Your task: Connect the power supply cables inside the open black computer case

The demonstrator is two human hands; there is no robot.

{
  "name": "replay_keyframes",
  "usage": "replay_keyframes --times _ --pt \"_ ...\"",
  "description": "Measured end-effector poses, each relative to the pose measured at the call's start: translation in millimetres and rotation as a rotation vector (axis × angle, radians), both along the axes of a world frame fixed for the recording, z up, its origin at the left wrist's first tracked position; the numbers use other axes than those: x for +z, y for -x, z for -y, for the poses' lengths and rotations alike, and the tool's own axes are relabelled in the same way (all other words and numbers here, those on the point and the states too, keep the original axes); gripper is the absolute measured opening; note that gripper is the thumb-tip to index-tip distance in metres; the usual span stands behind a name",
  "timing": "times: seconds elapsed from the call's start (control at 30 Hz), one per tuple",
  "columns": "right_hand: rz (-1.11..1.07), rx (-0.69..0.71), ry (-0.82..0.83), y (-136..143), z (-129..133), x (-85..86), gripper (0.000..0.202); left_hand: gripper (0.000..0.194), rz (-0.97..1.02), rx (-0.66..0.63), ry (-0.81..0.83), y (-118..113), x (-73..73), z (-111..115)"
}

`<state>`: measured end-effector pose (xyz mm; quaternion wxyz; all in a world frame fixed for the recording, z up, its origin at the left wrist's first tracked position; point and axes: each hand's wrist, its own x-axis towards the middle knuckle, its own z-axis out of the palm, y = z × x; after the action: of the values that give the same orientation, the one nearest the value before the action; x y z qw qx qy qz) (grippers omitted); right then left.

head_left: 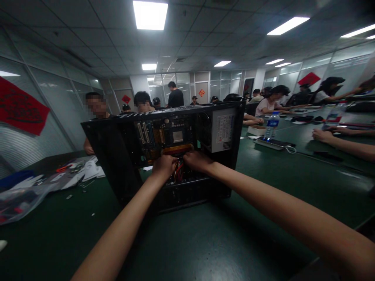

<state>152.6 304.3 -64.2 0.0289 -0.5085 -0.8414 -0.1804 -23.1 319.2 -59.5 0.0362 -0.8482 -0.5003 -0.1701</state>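
Both hands are inside the open side of a black computer case, fists curled close together at its lower middle. Left hand is closed with the knuckles toward the camera; what it holds is hidden behind the fingers. Right hand sits just beside it, fingers bent down into a bundle of red wires, and whether it pinches them cannot be told.

Just above the knuckles runs an orange-brown strip, lying level along the case's length. Above that is the motherboard with its expansion slots, standing upright and facing the camera. Up and to the right of the right hand sits the grey power supply, carrying a white label whose print is too small to read, with a round fan grille beside it.

The case stands upright on a dark green table, its long axis running left to right and the open side toward the person.

Far to the left of the hands lie plastic bags and small parts. Off to the right stands a water bottle with a blue label, unreadable. Other people sit around the table, and red signs with dark characters hang on the glass walls.
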Motion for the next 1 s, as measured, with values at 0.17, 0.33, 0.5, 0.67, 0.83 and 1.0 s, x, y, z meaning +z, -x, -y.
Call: replay_keyframes --times 0.17,0.33,0.5,0.67,0.83,1.0 --pt "0.01 0.015 0.005 0.8 2.3 2.2 0.028 0.025 0.043 -0.01 -0.019 1.4 -3.1 -5.5" --pt "0.023 0.017 0.012 -0.6 0.4 1.1 0.028 0.023 0.098 -0.009 -0.001 3.0 -6.5 -14.0" --pt "0.03 0.015 0.001 -0.5 0.3 0.4 0.027 0.022 0.136 -0.008 0.018 4.9 -8.7 -17.0" --pt "0.024 0.017 -0.005 0.2 1.2 0.8 0.028 0.023 0.144 -0.025 0.046 7.4 -10.1 -19.4" --pt "0.016 0.035 -0.012 -0.5 -0.7 -0.2 0.028 0.023 0.149 -0.019 0.055 6.7 -13.0 -23.6" --pt "0.021 0.043 -0.013 -0.8 -0.3 0.4 0.027 0.025 0.156 -0.02 0.059 6.0 -13.2 -24.4"
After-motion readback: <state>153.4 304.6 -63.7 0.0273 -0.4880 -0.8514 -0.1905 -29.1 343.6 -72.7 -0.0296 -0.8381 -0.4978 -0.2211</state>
